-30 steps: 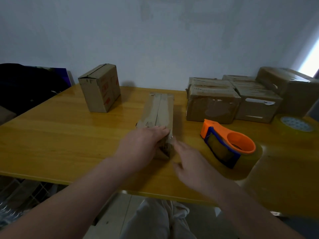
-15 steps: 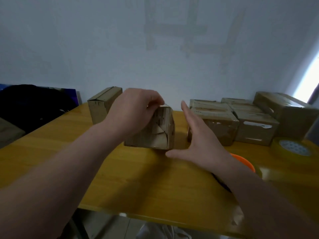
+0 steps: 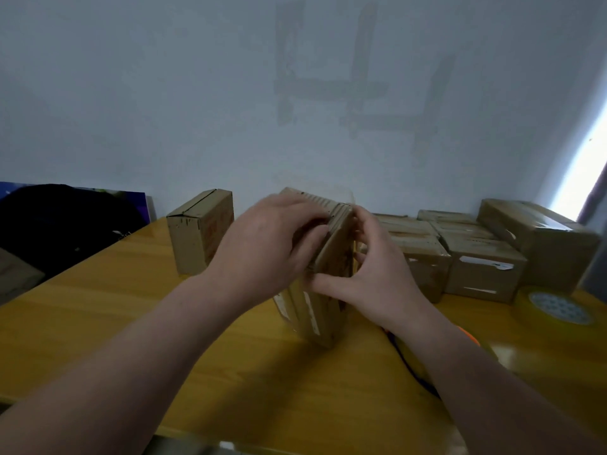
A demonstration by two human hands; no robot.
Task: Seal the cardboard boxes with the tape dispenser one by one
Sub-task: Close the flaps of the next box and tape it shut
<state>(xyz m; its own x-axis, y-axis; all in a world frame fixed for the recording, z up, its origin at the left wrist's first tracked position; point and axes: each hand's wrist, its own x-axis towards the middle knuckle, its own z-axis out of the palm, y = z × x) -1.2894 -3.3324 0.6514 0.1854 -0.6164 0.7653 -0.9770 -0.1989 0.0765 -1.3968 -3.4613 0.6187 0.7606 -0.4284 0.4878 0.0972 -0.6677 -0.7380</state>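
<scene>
Yellow wooden worktop (image 3: 131, 323) carries the cardboard box (image 3: 312, 310) near its middle, standing on end between my hands. My left hand (image 3: 262, 247) curls over its top end; my right hand (image 3: 377, 277) clasps its right side, thumb across the front. I judge it light and fairly stiff, with flaps that give, so the side walls are the place to grip. It looks worn and brown, corrugated edge showing on top, pale strips down its face.

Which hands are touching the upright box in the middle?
Touching, both. Head view: left hand curls over the top of the upright box, right hand grips its side.
</scene>
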